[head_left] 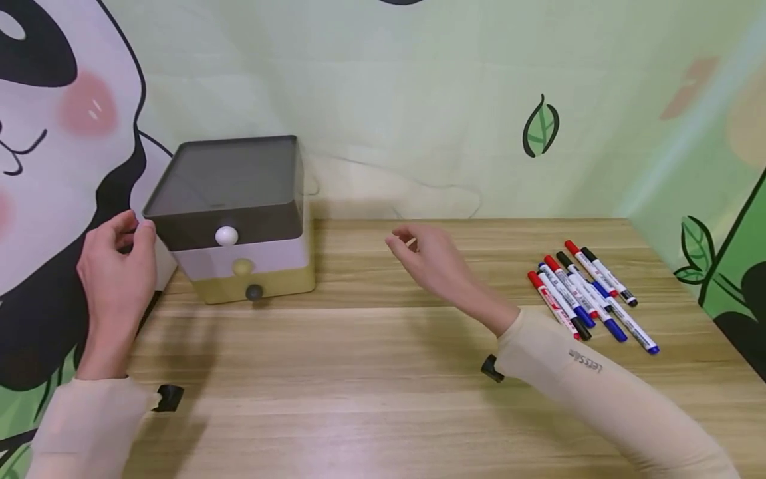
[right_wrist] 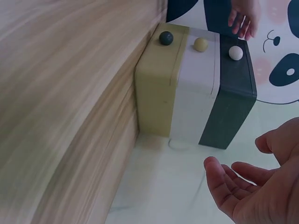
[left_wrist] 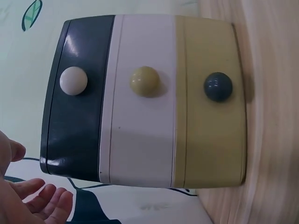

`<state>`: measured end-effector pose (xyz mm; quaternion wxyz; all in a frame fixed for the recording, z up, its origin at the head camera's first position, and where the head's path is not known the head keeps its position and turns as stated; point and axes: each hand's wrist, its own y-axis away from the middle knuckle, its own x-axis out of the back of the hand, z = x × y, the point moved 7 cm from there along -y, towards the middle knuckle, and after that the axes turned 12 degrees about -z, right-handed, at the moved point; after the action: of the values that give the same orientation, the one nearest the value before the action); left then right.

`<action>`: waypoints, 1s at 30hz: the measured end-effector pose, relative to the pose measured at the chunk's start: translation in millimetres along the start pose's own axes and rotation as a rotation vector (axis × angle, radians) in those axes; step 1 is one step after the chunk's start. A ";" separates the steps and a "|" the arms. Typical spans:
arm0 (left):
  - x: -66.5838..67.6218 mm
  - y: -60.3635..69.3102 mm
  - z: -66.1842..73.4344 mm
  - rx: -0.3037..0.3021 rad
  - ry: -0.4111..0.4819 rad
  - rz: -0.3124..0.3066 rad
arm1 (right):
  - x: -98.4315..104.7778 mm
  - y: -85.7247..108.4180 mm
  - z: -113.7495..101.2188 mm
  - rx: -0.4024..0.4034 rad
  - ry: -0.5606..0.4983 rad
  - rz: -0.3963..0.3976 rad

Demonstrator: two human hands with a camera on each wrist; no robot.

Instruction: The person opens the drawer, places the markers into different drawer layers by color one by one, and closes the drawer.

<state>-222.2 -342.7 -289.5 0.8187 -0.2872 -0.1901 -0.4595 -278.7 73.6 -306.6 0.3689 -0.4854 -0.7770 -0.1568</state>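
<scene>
On the far left of a wood-grain tabletop (head_left: 347,366), one three-tier drawer box (head_left: 239,213), dark grey over white over mustard, drawers closed, round knobs (head_left: 227,236). Just beside its near left top corner, one left hand (head_left: 118,273), thumb spread from loosely bent fingers; at centre, above the tabletop, one right hand (head_left: 435,259), similarly loose, thumb and fingers parted. To the right, marker pens (head_left: 572,287) in a loose pile, caps red, blue and black.

There's room to pass over the tabletop (head_left: 335,359) between two obstacles, drawer box (head_left: 239,199) and markers (head_left: 572,289).
</scene>
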 end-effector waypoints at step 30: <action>-14.2 -33.2 -13.4 0.297 0.478 -0.087 | -41.0 -108.0 -71.1 0.020 -0.307 -0.021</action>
<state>-257.4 -355.8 -298.1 0.8529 -0.0393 -0.0687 -0.5160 -332.2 -47.2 -275.7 0.2492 -0.4918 -0.8308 -0.0768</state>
